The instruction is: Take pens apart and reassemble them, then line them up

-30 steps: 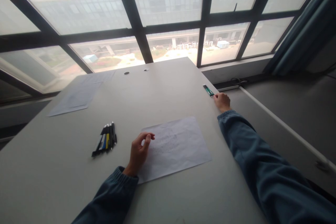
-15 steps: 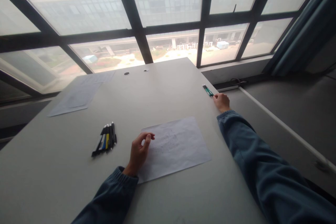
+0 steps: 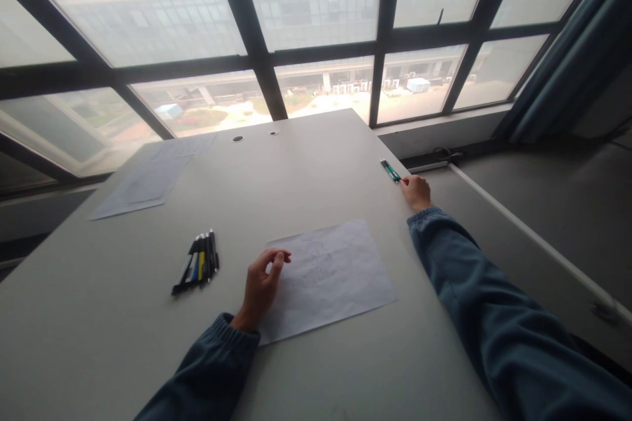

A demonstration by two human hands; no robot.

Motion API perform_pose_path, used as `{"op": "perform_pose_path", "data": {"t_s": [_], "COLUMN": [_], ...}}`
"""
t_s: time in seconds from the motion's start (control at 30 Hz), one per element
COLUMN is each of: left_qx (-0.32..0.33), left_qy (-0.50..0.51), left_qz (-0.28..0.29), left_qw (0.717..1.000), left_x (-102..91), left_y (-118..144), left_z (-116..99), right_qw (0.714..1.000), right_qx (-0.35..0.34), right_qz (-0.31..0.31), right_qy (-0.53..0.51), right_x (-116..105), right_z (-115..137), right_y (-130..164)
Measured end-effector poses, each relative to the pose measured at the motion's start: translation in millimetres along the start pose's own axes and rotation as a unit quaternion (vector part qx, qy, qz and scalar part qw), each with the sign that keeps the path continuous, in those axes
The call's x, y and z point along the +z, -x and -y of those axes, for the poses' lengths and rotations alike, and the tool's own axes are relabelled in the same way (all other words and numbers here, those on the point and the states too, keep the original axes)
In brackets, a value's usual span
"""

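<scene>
A white sheet of paper (image 3: 340, 270) with faint dark marks lies in front of me on the white table (image 3: 306, 177). My left hand (image 3: 263, 279) rests over its left edge, fingers loosely bent, thumb apart from the palm, nothing visible in it. At the table's right edge, my right hand (image 3: 415, 192) is closed, its fingertips at the near end of some green pens (image 3: 390, 170) lying side by side. How firmly the fingers grip that end is hard to see. Left of the paper, several pens and markers (image 3: 197, 263) lie in a bunch, mostly black with yellow, blue and white parts.
More paper sheets (image 3: 143, 184) lie at the table's far left. Two round holes (image 3: 237, 139) sit near the back edge. Large framed windows (image 3: 316, 13) stand behind the table, and a blue curtain (image 3: 557, 52) hangs at the right. A white rail (image 3: 533, 237) runs along the floor.
</scene>
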State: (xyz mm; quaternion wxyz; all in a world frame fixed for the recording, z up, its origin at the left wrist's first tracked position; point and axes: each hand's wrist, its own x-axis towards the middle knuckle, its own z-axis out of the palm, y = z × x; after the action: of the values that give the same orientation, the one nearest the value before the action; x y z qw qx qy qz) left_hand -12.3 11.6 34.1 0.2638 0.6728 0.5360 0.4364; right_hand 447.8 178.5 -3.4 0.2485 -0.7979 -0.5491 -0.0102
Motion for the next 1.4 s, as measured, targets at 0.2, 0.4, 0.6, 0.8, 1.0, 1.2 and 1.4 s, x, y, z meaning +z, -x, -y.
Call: {"op": "perform_pose_path", "data": {"t_s": [0.2, 0.4, 0.6, 0.8, 1.0, 1.2, 1.4], "left_qx": [-0.001, 0.0, 0.005, 0.002, 0.001, -0.002, -0.017], "left_qy": [-0.007, -0.014, -0.019, -0.022, -0.026, -0.027, -0.035], "left_qz": [-0.002, -0.007, -0.01, -0.005, -0.009, -0.014, -0.026], "left_qw": [1.0, 1.0, 1.0, 1.0, 1.0, 1.0, 0.999], "left_x": [-0.3, -0.4, -0.5, -0.4, -0.4, 0.7, 2.3], "left_y": [0.0, 0.1, -0.8, 0.0, -1.1, -1.1, -0.2], "left_z": [0.7, -3.5, -6.6, -5.3, -10.9, -10.4, -6.9], "right_qw": [1.0, 1.0, 1.0, 1.0, 1.0, 0.999, 0.996], "right_qx": [-0.013, -0.015, -0.013, -0.018, 0.001, 0.016, 0.011], "right_qz": [0.0, 0.003, 0.005, 0.005, -0.014, -0.027, -0.065], "right_qy": [-0.004, -0.004, -0.005, -0.013, -0.013, -0.022, -0.052], "right_x": [-0.4, -0.9, -2.9, -5.7, -7.0, -9.0, -15.8], "right_z": [-0.6, -1.1, -0.6, 0.1, -1.2, 0.0, 6.0], "right_y": [1.0, 1.1, 1.0, 2.2, 0.8, 1.8, 12.4]}}
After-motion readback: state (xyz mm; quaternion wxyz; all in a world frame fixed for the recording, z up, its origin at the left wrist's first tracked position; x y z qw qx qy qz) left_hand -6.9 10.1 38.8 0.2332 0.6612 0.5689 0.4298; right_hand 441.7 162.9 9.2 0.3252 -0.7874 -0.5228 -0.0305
